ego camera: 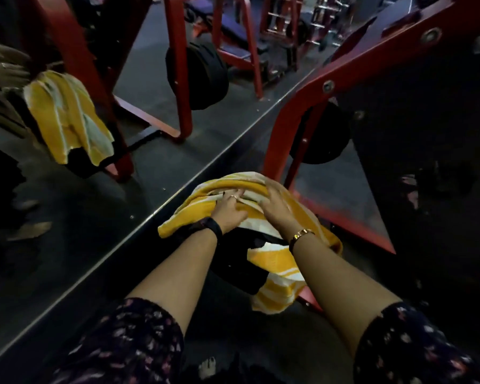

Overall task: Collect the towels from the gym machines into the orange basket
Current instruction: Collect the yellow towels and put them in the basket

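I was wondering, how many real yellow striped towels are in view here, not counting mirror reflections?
1. The yellow striped towel is draped over a dark machine part under both hands, beside the mirror. The one at upper left is its reflection. Others may be hidden in the dark.

From my remote seat I saw the yellow-and-white striped towel [275,275] draped over a black padded part [239,267] of the red-framed machine [311,106], its low end hanging toward five o'clock. The machine's red base rail [352,220] sat on the dark rubber floor [336,189], running out toward four o'clock. At the towel's nine o'clock a mirror wall [94,217] met the floor along a pale strip.
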Demonstrator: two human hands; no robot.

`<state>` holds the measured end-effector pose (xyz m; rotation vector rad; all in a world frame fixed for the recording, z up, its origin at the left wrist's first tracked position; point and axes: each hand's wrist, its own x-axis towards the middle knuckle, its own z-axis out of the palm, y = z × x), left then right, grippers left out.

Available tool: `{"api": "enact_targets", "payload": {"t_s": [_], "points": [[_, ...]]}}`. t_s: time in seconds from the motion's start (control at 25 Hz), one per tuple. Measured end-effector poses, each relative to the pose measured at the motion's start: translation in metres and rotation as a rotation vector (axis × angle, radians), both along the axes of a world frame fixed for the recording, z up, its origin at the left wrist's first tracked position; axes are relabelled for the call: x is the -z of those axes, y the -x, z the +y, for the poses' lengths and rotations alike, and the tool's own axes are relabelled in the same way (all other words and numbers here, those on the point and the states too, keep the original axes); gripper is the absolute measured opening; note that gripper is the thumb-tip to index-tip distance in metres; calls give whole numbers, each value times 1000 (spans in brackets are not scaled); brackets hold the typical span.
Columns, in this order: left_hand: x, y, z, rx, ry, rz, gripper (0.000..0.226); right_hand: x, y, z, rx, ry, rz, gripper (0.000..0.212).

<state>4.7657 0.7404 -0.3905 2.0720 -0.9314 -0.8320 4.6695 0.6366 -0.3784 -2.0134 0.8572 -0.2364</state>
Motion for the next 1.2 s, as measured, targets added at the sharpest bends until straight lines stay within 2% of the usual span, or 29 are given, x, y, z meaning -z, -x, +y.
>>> {"api": "enact_targets", "payload": {"t_s": [0.08,0.2,0.32,0.44,0.56,0.68,0.8,0.88,0.92,1.0,1.08,1.16,1.2], "points": [[17,-14,-16,151,-173,-229,78,26,-9,-14,-16,151,257,71],[42,-35,-41,261,-274,-363,80,65,-14,-38,-42,235,493,73],[69,-55,-54,188,-233,-442,73,75,-18,-52,7,217,543,80],[74,-67,-62,2,-88,-428,38,77,-22,-62,70,279,519,91],[69,-66,-72,-3,-77,-493,22,75,-28,-71,59,334,547,77],[70,-66,-76,41,-39,-525,21,72,-29,-75,31,429,553,62],[61,-64,-77,33,99,-428,17,62,-20,-69,64,392,412,67],[52,-60,-82,7,167,-350,18,46,-17,-65,165,244,168,81],[44,-57,-86,7,200,-278,21,39,-18,-65,226,161,53,80],[21,-43,-91,-34,320,-1,22,17,-19,-63,309,-14,-106,68],[-6,-24,-93,-74,443,212,9,-6,-14,-59,383,-165,-268,53],[-26,-10,-96,-80,543,229,8,-26,-1,-55,464,-227,-428,34],[-35,-2,-96,-61,577,239,16,-37,8,-53,506,-213,-480,29]]}}
